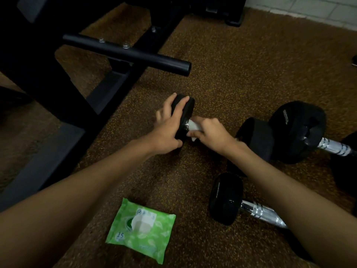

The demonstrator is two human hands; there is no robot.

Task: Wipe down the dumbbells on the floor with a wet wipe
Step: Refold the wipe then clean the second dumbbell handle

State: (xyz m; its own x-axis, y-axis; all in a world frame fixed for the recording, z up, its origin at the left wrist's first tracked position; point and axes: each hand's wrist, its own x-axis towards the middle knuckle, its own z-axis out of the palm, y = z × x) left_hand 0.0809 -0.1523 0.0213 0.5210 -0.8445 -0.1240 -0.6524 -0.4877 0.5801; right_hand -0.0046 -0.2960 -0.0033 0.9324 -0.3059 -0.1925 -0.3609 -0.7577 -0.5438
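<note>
Left fingers (172,104) gripping dumbbell (187,111), right fingers (201,120) clamping wipe (193,125) (pack (141,229), rack frame (116,53) nearby)

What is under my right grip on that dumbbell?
A white wet wipe shows under the right grip, against the chrome handle beside the black head. The handle's remainder is covered.

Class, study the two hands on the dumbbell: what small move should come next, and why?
Probably slide the right hand and its wet wipe along the handle, away from the black head that the left hand grips. The wipe is wrapped round the handle right beside that head, so the rest of the bar is likely not yet wiped.
</note>
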